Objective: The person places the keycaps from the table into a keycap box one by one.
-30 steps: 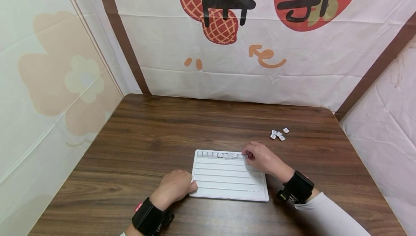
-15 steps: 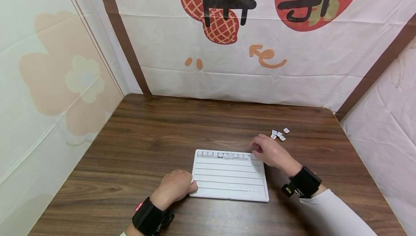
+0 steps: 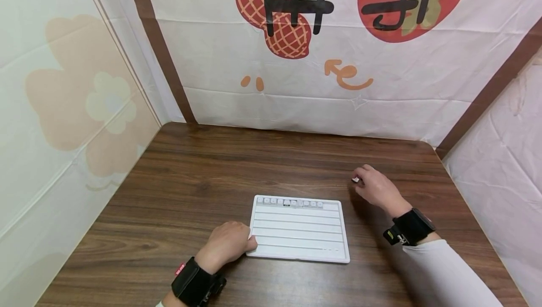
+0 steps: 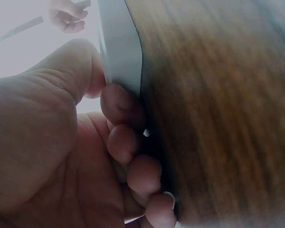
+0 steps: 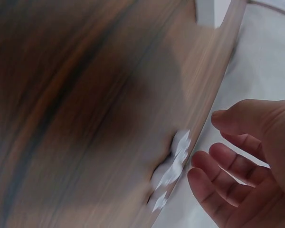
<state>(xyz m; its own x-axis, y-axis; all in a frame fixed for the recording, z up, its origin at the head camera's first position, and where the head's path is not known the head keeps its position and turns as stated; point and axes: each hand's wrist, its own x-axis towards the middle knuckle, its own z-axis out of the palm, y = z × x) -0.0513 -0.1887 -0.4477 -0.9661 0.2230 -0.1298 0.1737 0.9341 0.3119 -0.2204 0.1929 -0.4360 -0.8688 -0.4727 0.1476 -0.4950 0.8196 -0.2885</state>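
A flat white ridged board [image 3: 298, 232] lies on the table, with a row of small white keycap-like pieces [image 3: 273, 200] along its far edge. My left hand [image 3: 228, 242] grips the board's near-left edge; in the left wrist view the thumb and forefinger pinch its rim [image 4: 121, 45]. Off to the right of the board, my right hand [image 3: 378, 191] hovers at the loose white pieces [image 3: 355, 180], largely covering them in the head view. The right wrist view shows these loose pieces [image 5: 173, 164] blurred on the wood, with the fingers [image 5: 204, 190] relaxed, apart, and holding nothing.
The brown wood-grain table [image 3: 203, 166] has printed white cloth [image 3: 275, 109] behind it and at both sides. Black straps with small cameras sit on both wrists.
My right hand has left the far right corner of the board and moved right and away to the loose pieces. One more piece now shows in the row. The left hand stays still.
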